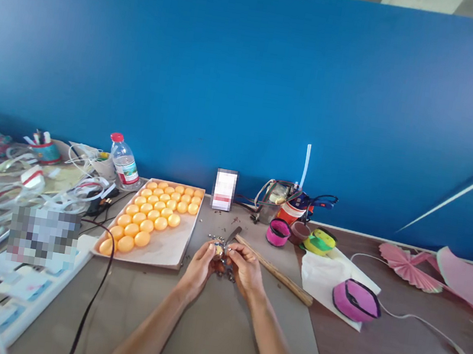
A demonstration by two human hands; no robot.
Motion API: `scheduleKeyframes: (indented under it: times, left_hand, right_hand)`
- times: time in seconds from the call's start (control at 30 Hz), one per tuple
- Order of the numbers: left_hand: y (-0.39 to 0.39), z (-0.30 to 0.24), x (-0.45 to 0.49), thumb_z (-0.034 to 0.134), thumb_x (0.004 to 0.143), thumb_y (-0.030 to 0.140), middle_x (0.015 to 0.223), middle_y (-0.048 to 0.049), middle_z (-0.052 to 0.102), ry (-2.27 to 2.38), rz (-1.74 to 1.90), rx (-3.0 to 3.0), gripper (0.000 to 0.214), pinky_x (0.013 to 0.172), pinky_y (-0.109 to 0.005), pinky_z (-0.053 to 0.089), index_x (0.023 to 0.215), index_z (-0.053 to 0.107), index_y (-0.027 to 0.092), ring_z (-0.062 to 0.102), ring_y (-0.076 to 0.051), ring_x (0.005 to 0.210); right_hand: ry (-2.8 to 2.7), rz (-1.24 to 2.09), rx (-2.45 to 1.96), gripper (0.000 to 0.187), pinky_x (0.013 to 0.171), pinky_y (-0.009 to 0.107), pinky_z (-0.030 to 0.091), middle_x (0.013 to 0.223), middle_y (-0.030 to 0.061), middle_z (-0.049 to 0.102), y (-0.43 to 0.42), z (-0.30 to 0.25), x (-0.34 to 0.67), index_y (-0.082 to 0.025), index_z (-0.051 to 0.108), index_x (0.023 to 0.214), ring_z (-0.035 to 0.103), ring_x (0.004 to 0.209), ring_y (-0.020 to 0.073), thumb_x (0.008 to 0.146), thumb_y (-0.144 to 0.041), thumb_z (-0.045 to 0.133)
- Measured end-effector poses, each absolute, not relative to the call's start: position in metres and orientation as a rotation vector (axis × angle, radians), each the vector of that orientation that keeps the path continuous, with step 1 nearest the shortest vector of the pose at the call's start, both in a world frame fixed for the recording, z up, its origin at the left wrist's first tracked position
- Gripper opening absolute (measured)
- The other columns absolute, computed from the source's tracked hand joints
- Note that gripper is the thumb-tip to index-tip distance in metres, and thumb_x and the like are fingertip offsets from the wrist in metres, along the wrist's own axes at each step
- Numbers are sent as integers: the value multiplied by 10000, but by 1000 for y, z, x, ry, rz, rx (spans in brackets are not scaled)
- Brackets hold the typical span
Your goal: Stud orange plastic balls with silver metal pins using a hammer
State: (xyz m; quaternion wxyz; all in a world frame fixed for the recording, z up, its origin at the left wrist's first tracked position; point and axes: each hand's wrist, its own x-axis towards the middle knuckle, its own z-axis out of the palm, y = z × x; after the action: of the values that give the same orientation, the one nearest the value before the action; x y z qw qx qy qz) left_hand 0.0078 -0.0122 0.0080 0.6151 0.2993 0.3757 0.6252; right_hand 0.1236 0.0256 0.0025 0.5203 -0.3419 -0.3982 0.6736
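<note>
My left hand (pixel 199 268) is closed around a small, pale yellowish thing (pixel 219 250) whose kind I cannot make out. Close on its right, my right hand (pixel 246 269) has its fingers pinched together; what they grip is hidden or too small to name. Small shiny metal bits (pixel 227 275) lie on the grey mat (pixel 216 329) under and around both hands. Just beyond the right fingers rests a hammer-like tool with a dark metal head (pixel 233 234) and a long wooden handle (pixel 279 272), slanting toward the right.
To the left stands a shallow tray (pixel 174 248) of orange balls (pixel 145 226); behind it is a water bottle (pixel 124 162). A phone-like screen (pixel 224 190) leans on the blue partition (pixel 251 83). Pink-purple bands (pixel 356 300) and white paper (pixel 324 274) lie right; a power strip (pixel 47 293) lies left.
</note>
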Motion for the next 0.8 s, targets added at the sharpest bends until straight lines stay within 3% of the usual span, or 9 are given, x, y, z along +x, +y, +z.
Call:
scheduleKeyframes:
  times: [0.27,0.5,0.8]
  left_hand:
    - [-11,3,7,575,735,504,759,-23,611,919,1417,731,413,514,-240,423,965,569,161,531,-114,561]
    - [-12,6,7,587,708,530,685,1,580,996,1380,820,450,496,-257,431,966,538,165,525,-118,504]
    - [-16,10,9,565,722,538,608,13,558,1027,1352,896,462,477,-253,424,990,520,164,530,-131,509]
  right_hand:
    - [-1112,1582,-792,173,632,248,406,717,-14,574,25,-4,127,-193,599,695,505,659,121,647,-339,677]
    - [-1100,1794,-821,235,483,244,394,574,-39,521,19,3,125,-198,542,694,470,482,108,644,-389,670]
    - [-1099,1876,-814,256,436,218,352,528,-53,538,18,11,130,-198,503,693,497,448,106,639,-377,678]
